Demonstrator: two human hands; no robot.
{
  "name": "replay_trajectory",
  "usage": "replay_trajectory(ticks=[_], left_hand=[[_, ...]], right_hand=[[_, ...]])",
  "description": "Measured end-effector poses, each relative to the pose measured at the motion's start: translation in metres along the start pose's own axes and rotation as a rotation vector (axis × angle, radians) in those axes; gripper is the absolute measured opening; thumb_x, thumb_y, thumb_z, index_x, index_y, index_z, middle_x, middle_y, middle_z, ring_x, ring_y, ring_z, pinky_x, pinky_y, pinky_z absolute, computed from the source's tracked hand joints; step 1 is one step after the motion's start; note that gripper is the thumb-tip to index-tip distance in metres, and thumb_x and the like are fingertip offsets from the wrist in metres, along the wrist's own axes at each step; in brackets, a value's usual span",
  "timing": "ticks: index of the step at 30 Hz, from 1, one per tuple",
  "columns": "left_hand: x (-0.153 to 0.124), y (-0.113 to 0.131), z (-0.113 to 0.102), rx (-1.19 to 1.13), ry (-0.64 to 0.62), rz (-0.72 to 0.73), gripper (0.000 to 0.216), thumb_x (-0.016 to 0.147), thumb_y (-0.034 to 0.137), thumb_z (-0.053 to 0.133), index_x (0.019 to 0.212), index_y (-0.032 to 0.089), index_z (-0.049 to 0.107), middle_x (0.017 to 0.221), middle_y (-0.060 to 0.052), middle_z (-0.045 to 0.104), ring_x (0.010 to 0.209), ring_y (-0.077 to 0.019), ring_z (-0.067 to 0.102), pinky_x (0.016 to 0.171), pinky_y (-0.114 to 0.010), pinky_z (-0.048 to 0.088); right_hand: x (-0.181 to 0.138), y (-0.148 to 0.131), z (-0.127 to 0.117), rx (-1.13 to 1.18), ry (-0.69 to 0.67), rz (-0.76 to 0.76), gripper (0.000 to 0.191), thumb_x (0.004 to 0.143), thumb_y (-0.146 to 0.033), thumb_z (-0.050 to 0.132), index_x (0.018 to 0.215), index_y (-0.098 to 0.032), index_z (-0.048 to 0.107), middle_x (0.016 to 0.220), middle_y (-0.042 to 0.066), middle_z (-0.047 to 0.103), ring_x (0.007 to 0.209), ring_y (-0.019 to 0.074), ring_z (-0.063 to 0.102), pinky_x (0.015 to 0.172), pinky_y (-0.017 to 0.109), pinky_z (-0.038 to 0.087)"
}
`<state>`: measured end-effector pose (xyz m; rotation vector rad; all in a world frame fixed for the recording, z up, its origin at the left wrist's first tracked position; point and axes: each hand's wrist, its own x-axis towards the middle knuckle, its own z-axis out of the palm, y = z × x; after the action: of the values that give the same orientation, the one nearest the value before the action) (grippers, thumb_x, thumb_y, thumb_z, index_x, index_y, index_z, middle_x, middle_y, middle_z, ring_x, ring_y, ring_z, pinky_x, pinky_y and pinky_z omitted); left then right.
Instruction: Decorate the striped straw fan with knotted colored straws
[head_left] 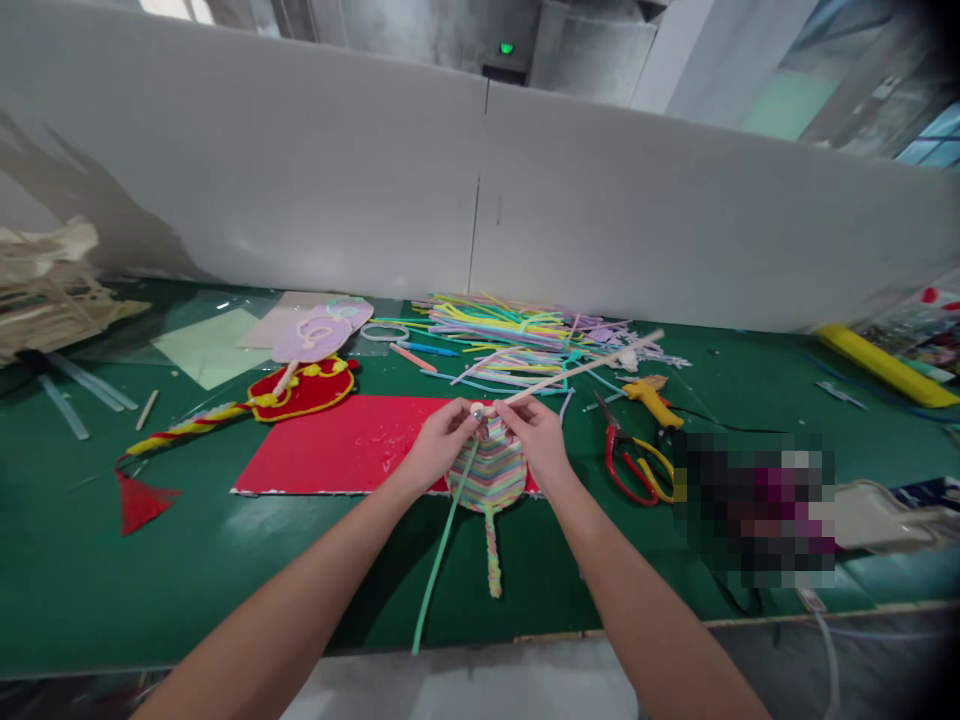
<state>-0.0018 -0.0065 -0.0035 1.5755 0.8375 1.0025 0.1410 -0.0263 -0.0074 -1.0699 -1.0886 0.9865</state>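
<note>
My left hand (444,440) and my right hand (537,437) are closed on the top of a small striped pastel fan (489,478) held over a red sheet (337,445). A long pale pipe cleaner (585,368) runs from my right fingers up to the right. A green pipe cleaner (442,545) hangs from the fan's top down past the table's front edge. The fan's twisted handle (493,555) points toward me.
A heap of coloured pipe cleaners (517,340) lies behind the fan. Red and yellow scissors (634,460) and a yellow glue gun (652,400) are at the right. A red fan with a tassel (300,388), a lilac fan (315,335) and a wooden model (45,290) lie left.
</note>
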Motion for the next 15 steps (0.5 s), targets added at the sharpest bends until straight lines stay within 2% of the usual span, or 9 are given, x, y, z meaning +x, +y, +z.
replay_trajectory(ticks=[3,10,12,15], left_hand=[[0.0001,0.0008,-0.0003,0.017,0.054,0.017,0.024,0.082,0.036,0.044,0.07,0.016,0.049,0.065,0.002,0.053,0.064,-0.0105,0.051,0.064,-0.021,0.041],[-0.0003,0.0027,-0.0028,0.087,0.082,0.039,0.025,0.083,0.032,0.041,0.067,0.016,0.049,0.063,0.002,0.051,0.064,-0.0108,0.049,0.063,-0.021,0.038],[-0.0012,0.0036,-0.0035,0.172,0.058,0.06,0.025,0.083,0.032,0.04,0.067,0.016,0.049,0.063,0.002,0.051,0.064,-0.0113,0.05,0.063,-0.021,0.038],[-0.0032,0.0056,-0.0046,0.374,-0.069,0.124,0.021,0.082,0.027,0.041,0.068,0.016,0.052,0.066,0.001,0.054,0.066,-0.0121,0.051,0.064,-0.022,0.037]], right_hand=[[-0.0017,0.0011,0.0029,-0.014,0.005,0.023,0.02,0.065,-0.037,0.065,0.069,-0.018,0.061,0.061,-0.001,0.06,0.046,0.0082,0.045,0.043,0.021,0.036],[-0.0016,0.0028,0.0025,-0.03,-0.003,0.048,0.023,0.065,-0.04,0.064,0.069,-0.017,0.063,0.059,-0.002,0.058,0.046,0.0084,0.044,0.044,0.022,0.035],[-0.0002,0.0028,0.0008,-0.016,0.018,0.033,0.021,0.066,-0.038,0.063,0.068,-0.018,0.062,0.058,-0.002,0.056,0.046,0.0081,0.043,0.044,0.022,0.035],[0.0013,0.001,-0.0019,-0.047,0.038,-0.022,0.019,0.069,-0.036,0.062,0.067,-0.018,0.06,0.057,-0.002,0.054,0.048,0.0085,0.044,0.047,0.022,0.036]])
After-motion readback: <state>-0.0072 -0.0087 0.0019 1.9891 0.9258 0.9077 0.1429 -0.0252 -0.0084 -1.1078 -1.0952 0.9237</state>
